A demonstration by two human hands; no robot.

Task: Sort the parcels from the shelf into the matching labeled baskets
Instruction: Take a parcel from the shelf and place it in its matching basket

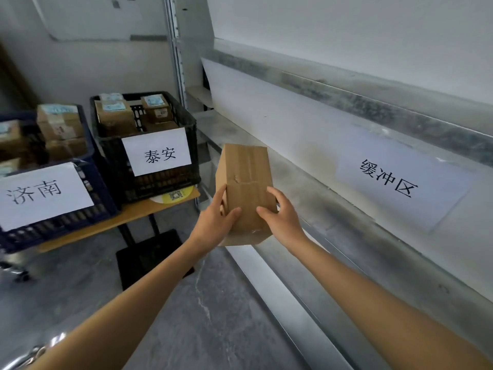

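L hand (216, 222) and R hand (282, 217) both grip the box (245, 177) at its near end, arms stretched fwd. L thumb lies across the top face and the other L fingers (221, 194) curl round the left side. R thumb also sits on top, the rest wrapped over the right edge. So both sets of fingers are clamped on the box, not loose.

The box is in the air, off the shelf (333, 209), over the floor beside the shelf's front edge. Its long axis runs away from the person, far end raised and leaning a bit left. The top face shows only tape and a small scuff. No address label in view, so prob. it's on a hidden face and the box needs a turn before a basket can be picked.

Key relation: both baskets lie left of the box, on the bench (128, 212). The black basket (170, 180), sign 泰安 (159, 155), is near the box's far end. The blue basket (101, 190), sign 济南 (40, 193), is further left. The L hand is the nearer one to either, so the drop likely means a leftward swing w/ the far end leading. Both baskets already hold parcels.

Right of the box, a 缓冲区 sign (392, 180) lies on the shelf.
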